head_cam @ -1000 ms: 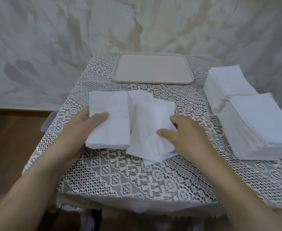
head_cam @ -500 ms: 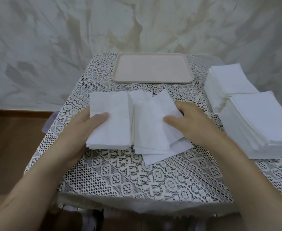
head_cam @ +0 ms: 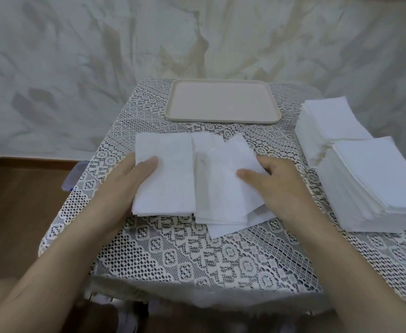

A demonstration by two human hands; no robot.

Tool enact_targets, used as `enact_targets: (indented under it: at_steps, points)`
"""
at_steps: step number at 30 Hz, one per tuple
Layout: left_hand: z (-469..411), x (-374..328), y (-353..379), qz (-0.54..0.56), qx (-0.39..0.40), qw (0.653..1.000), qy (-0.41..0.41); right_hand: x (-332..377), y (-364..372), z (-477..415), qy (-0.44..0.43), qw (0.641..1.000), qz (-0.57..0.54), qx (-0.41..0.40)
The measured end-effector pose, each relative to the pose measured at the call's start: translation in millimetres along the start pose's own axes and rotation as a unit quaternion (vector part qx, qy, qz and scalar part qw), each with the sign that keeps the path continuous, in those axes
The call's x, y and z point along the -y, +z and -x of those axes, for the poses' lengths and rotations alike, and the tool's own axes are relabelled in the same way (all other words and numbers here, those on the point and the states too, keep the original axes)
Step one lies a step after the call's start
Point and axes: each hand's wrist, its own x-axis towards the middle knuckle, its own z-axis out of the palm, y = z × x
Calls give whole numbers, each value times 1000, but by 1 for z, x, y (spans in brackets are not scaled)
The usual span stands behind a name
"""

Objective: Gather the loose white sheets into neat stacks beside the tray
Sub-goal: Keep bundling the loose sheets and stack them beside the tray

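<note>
Lace tablecloth (head_cam: 197,255): left hand (head_cam: 122,186) grips squared stack (head_cam: 170,188), right hand (head_cam: 281,186) pinches fanned sheets (head_cam: 221,188).

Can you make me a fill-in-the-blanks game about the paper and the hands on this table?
1. The left hand holds the neat pile with its ____ on top.
2. The right hand holds the messy sheets, coloured ____.
3. ____ tall stacks stand on the right.
Missing words: thumb, white, two.
</note>
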Motion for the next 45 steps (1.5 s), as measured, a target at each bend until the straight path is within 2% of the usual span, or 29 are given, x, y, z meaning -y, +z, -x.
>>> enact_targets:
  at_steps: [3, 8, 13, 18, 27, 31, 35, 38, 40, 41, 43, 45]
  points:
    - [1, 2, 1, -5, -13, 1000, 13, 7, -6, -2, -22, 997, -68, -8]
    - [5, 5, 7, 6, -8, 1000, 19, 27, -5, -1, -42, 982, -177, 49]
    - [7, 7, 10, 24, 17, 999, 14, 30, 21, 0, -98, 994, -46, 34]
    - [5, 9, 7, 21, 34, 999, 17, 29, 38, -1, -143, 990, -2, 14]
    - [4, 11, 5, 30, 64, 997, 17, 25, 52, -1, -110, 991, -75, -15]
    - [4, 11, 5, 45, 70, 996, 14, 24, 56, -2, -86, 991, -102, 4]
    - [2, 13, 5, 54, 57, 997, 14, 23, 55, 2, -109, 994, -15, -4]
    - [2, 13, 4, 58, 49, 997, 13, 25, 39, 5, -158, 979, 115, -60]
    - [3, 12, 3, 60, 48, 997, 14, 26, 29, 7, -152, 971, 179, -46]
    - [3, 12, 3, 60, 48, 997, 15, 27, 27, 8, -131, 977, 170, -14]
    - [3, 12, 2, 60, 50, 997, 18, 29, 28, 11, -79, 993, 76, 40]
    - [3, 12, 2, 63, 52, 997, 17, 31, 35, 17, -54, 997, 8, 51]
